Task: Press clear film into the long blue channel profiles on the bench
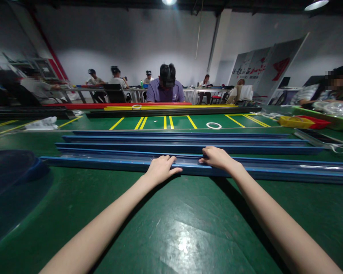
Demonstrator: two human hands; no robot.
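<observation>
A long blue plastic channel [97, 163] with an open top lies across the green table, nearest to me. My left hand [161, 167] rests on its front wall, fingers stretched into the trough and thumb apart along the wall. To the right, my right hand [218, 157] is over the same channel with its fingers curled in and thumb bent. Whatever is between those fingertips, if anything, cannot be made out. Clear film-like material shows inside the trough. Behind lie more blue channels [171, 147], parallel to the front one.
A blue round-edged container [11, 167] stands at left. Farther back are a white ring [213, 125], black [174, 111], yellow [160, 108] and red strips [131, 104]. A phone [317, 137] and coloured trays [298, 122] are at right. A person in purple [167, 91] sits opposite.
</observation>
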